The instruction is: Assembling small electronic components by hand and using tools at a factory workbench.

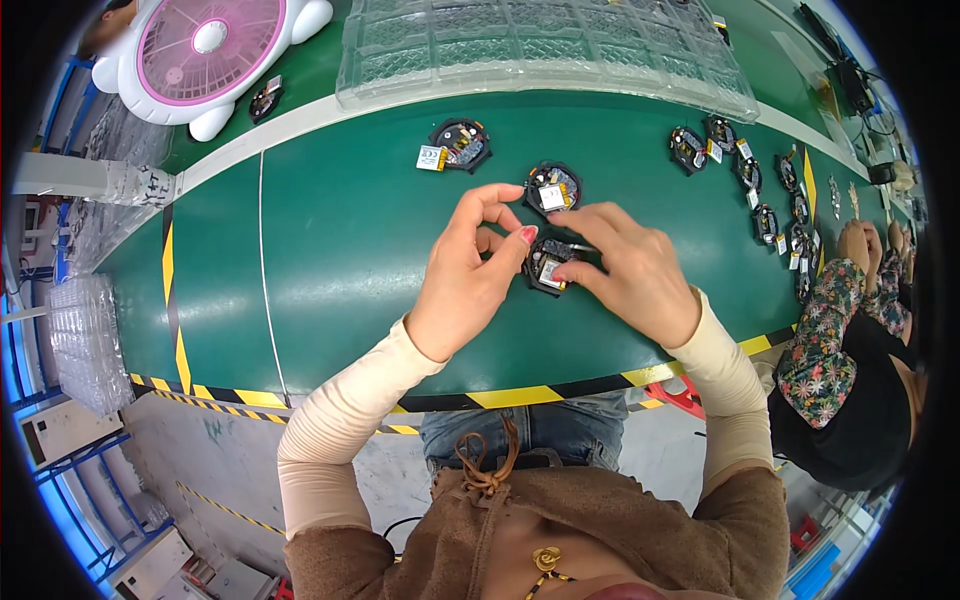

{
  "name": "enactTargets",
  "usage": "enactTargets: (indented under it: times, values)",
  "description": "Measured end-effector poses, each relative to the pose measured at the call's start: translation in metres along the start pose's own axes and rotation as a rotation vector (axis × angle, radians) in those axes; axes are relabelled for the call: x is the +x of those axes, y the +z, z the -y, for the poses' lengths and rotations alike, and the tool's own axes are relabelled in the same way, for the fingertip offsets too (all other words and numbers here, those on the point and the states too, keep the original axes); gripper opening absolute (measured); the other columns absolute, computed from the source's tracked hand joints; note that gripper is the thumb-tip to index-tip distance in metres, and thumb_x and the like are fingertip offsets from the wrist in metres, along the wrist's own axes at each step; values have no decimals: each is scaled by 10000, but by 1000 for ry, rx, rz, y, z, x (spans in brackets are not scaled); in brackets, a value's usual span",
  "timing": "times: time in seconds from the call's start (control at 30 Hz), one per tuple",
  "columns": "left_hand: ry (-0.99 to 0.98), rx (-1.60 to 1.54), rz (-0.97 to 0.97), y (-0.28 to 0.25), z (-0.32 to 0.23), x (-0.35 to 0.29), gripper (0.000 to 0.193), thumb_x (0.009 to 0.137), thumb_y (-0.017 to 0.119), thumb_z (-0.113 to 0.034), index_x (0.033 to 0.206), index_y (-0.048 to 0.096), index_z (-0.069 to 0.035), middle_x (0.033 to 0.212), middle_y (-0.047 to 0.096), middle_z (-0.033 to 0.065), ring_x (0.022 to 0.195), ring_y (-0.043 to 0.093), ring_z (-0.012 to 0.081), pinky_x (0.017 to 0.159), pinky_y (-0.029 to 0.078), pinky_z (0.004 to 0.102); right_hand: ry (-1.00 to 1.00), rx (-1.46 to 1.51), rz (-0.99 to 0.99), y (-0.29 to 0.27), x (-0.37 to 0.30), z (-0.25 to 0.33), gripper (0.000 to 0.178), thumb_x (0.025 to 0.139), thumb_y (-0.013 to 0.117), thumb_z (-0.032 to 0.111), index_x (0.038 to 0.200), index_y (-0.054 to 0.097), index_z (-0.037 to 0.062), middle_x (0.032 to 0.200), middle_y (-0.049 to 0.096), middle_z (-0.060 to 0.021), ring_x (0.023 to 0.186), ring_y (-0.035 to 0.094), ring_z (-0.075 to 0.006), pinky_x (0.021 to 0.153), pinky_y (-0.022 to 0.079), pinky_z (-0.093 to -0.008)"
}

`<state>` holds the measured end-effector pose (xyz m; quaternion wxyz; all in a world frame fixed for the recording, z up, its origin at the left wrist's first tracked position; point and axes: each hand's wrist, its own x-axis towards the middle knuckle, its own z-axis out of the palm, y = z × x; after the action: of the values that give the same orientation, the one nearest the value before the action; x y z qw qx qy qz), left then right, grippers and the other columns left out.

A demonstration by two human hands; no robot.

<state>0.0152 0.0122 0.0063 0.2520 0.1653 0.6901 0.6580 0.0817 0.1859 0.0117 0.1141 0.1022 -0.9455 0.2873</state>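
Note:
A round black electronic casing (546, 284), like a watch body with a small circuit board, lies on the green table between my hands. A silver-white battery (551, 270) sits in it. My left hand (466, 272) is closed at the casing's upper left edge, with the thumb on the rim and the index finger reaching toward a second round casing (553, 188) just beyond. My right hand (634, 268) is closed on the nearer casing from the right, its thumb pressing by the battery. A thin pale strip shows near its fingers; its kind is unclear.
Another round casing (462, 144) with its battery hanging out lies further left. Several more casings (688, 148) lie at the right, near a co-worker's hands (858, 246). Clear plastic trays (540, 50) and a pink-and-white fan (210, 50) stand at the back. Striped tape (515, 397) marks the front edge.

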Motion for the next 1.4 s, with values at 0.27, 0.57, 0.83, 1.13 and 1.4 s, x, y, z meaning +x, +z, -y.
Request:
enactTargets:
  times: [0.27,0.57,0.83,1.13,1.4]
  values:
    - [39,132,-12,1,5,0,319,844,520,-43,1150,430,-34,953,482,30,662,498,67,469,391,179,283,477,152,-7,1,-1,378,731,622,-9,1098,552,52,668,475,-39,566,441,-100,521,379,-241]
    - [57,-298,139,9,-4,-8,321,802,412,81,1107,444,-15,1039,476,95,902,558,168,673,541,288,10,453,-239,6,-6,11,271,714,595,-93,945,505,13,880,518,-71,530,415,-30,455,324,-170]
    - [-18,-307,171,8,-3,-8,272,832,379,69,1086,429,-11,1019,484,83,869,536,130,701,533,282,-202,283,-299,11,-5,14,309,709,580,-108,980,490,11,815,552,-64,486,419,-23,431,321,-175]
    - [141,-95,-1,10,2,-8,233,791,560,26,1018,532,-19,953,537,64,710,534,76,557,468,208,361,736,-114,-7,1,24,231,798,567,-1,1028,574,-12,679,516,22,528,400,-2,460,326,-168]
    - [547,525,-292,5,-2,-6,195,667,689,-27,839,603,-61,826,488,72,692,503,186,537,410,268,576,849,-13,-4,-1,20,258,811,573,22,1062,572,-38,792,592,-51,504,415,-31,408,304,-184]
